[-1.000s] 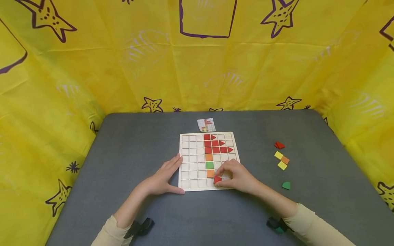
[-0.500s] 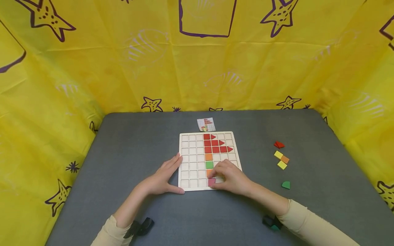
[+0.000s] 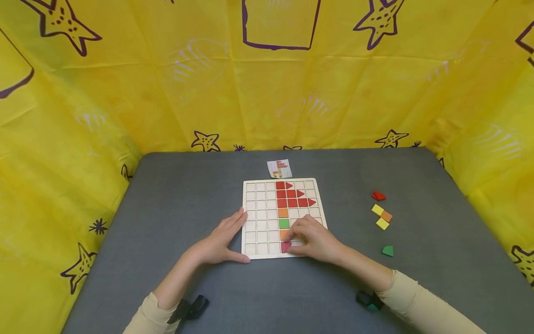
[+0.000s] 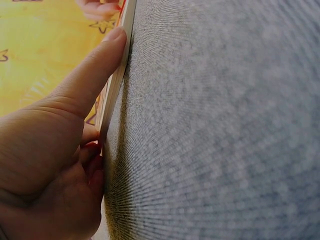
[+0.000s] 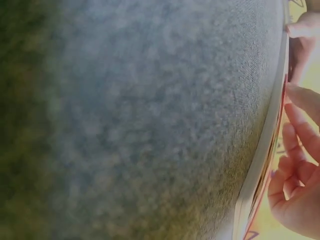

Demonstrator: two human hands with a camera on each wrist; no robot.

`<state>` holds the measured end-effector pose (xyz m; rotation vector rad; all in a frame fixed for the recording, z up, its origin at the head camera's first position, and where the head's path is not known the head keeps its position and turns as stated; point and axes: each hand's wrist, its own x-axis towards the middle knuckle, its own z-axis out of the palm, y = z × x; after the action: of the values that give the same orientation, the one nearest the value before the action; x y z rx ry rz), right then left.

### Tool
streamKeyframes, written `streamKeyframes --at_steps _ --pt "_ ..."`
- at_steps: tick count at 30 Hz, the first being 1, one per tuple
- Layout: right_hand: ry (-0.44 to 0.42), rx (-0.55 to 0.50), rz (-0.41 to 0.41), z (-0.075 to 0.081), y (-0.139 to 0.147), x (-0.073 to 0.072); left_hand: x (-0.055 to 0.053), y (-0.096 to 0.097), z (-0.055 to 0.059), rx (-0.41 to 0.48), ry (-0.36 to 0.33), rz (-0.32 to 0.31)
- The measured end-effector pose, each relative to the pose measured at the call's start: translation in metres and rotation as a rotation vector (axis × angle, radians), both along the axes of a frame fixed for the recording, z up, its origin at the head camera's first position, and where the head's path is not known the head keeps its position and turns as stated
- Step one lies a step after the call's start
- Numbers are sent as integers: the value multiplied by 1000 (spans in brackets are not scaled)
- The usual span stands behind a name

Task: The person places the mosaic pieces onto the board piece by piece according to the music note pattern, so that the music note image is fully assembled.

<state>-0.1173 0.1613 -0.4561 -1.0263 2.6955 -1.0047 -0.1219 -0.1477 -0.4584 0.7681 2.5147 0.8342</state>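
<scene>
A pale wooden grid board [image 3: 261,221] lies flat in the head view. My left hand [image 3: 219,242] rests along its left edge, fingers straight, thumb [image 4: 95,72] at the near corner. My right hand [image 3: 316,240] pinches a red square tile [image 3: 285,247] in the bottom row, its thumb and fingertips over the tile's right part. Above that tile run an orange tile [image 3: 284,234], partly behind the fingers, a green tile [image 3: 284,223] and another orange tile [image 3: 283,213]. Farther up, red squares [image 3: 282,202] and red triangles [image 3: 311,202] form three rows.
A small printed pattern card [image 3: 279,169] lies just beyond the board. Off to the right on the dark grey table [image 3: 187,185] are red triangles [image 3: 378,196], yellow tiles [image 3: 382,224], an orange tile [image 3: 386,216] and a green rounded piece [image 3: 388,251]. Yellow cloth [image 3: 267,93] encloses the table.
My right hand has moved slightly left, bringing the red square tile from beside the column into the bottom cell below the orange tile. The left hand stays put.
</scene>
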Motion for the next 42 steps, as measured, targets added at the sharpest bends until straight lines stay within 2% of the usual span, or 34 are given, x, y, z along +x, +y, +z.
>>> streamKeyframes --at_steps 4,9,16,22,29,42 --pt "-28 -25 -49 3 11 -2 0 1 0 1 -2 0" --pt "-64 -61 -216 7 45 -7 0 2 0 -5 -9 6" --pt "16 -46 -471 3 115 -12 0 2 0 -8 -21 16" --pt "35 30 -631 7 169 -11 0 1 -1 -8 -20 16" --pt "-34 82 -681 6 201 -9 0 1 -1 -7 -15 13" --pt "-19 116 -678 7 200 -13 0 1 -1 4 -10 11"
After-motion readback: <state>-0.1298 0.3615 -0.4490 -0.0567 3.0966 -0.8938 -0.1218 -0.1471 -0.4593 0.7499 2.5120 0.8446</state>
